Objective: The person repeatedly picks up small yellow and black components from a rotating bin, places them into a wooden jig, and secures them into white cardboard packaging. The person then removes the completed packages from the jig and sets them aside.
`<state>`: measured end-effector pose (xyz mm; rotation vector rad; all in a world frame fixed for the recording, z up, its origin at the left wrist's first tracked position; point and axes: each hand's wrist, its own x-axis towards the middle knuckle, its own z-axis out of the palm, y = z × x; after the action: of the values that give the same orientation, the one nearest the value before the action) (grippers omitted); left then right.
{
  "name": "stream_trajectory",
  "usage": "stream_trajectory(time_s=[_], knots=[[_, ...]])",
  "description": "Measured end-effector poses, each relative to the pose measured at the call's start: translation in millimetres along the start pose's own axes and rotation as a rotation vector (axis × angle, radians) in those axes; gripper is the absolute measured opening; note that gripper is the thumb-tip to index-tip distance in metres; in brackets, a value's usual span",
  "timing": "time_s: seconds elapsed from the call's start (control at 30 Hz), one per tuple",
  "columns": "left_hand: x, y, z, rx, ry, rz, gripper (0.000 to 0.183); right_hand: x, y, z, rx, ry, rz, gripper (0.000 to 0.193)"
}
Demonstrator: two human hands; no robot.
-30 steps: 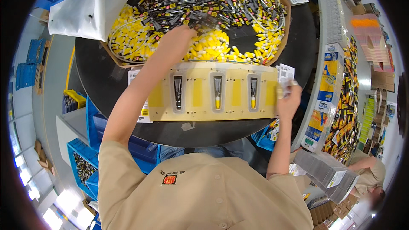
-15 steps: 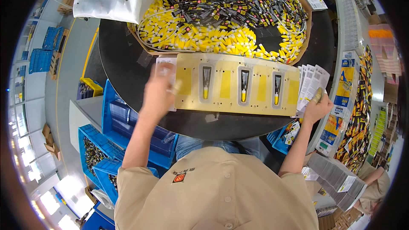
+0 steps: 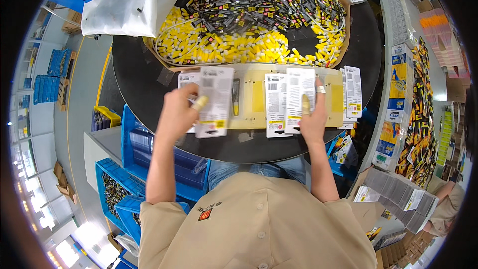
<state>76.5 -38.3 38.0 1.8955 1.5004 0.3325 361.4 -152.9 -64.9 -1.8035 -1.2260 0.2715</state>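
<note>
A yellowish plate point(image 3: 254, 118) lies across the black table in front of me. In one of its slots shows a small black tube with a yellow cap point(image 3: 235, 97). My left hand point(image 3: 180, 111) pinches a white printed card point(image 3: 215, 100), slightly blurred, above the plate's left part. My right hand point(image 3: 313, 119), thumb on its face, grips another white card point(image 3: 300, 87) over the right part. Beside that one, a further card point(image 3: 275, 102) lies on the plate. The slots under these cards are hidden. Both hands wear pale coverings on some fingers.
Beyond the plate, a cardboard-edged tray point(image 3: 347, 35) is heaped with black tubes and yellow caps. More white cards point(image 3: 353, 92) rest at the plate's right end, others point(image 3: 186, 80) at its left. Blue bins point(image 3: 130, 142) stand at lower left; boxed stock point(image 3: 398, 89) lines the right.
My right hand has moved left from the cards at the plate's right end, and cards now cover two slots. My left hand has lifted a card rightward from the left end.
</note>
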Motion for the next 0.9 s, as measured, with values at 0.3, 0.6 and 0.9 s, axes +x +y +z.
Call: stream_trajectory(time_s=[0.3,0.6,0.9], knots=[[0.2,1.5,81.2,0.445,-0.056,0.260,0.069,-9.7,52.9,-21.8,-0.802,-0.178,-0.084,0.055],[13.6,7.5,80.6,0.438,-0.084,0.322,0.061,110.4,294.5,-107.2,-0.354,0.228,1.030,0.075],[-4.0,41.2,110.3,0.631,-0.329,0.318,0.069,-14.3,281.0,-62.0,-0.260,0.468,0.769,0.073]])
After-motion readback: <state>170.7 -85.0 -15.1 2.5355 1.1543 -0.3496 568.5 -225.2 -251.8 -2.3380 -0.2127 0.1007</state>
